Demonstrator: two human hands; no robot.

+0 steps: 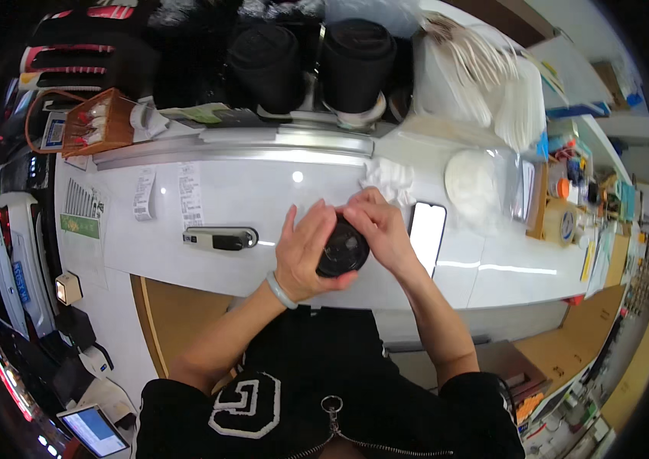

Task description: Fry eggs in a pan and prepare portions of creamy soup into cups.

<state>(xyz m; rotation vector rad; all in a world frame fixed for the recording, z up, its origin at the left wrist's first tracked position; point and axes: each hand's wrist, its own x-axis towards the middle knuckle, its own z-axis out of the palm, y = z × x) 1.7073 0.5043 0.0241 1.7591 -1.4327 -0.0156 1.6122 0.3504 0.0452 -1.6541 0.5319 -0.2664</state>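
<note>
Both hands are around a cup with a round black plastic lid (pixel 343 250), seen from above over the front part of the white counter (pixel 278 290). My left hand (pixel 308 252) wraps the cup's left side, its thumb along the near edge. A pale bangle circles that wrist. Fingers of my right hand (pixel 375 226) touch the lid's far right rim. The cup's wall is mostly hidden. Left of the hands lies a stapler (pixel 221 238). A smartphone (pixel 428 236) with a bright white screen lies just right of my right forearm, and crumpled white tissue (pixel 390 179) is beyond the hands.
Paper receipts (pixel 191 195) lie at the left. Stacked black lids (pixel 358 63) stand along the back, near a wicker basket (pixel 100 123). Bagged white paper items (pixel 474 183) and a tape roll (pixel 560 222) are at the right. A metal rail (pixel 232 150) crosses the counter's back.
</note>
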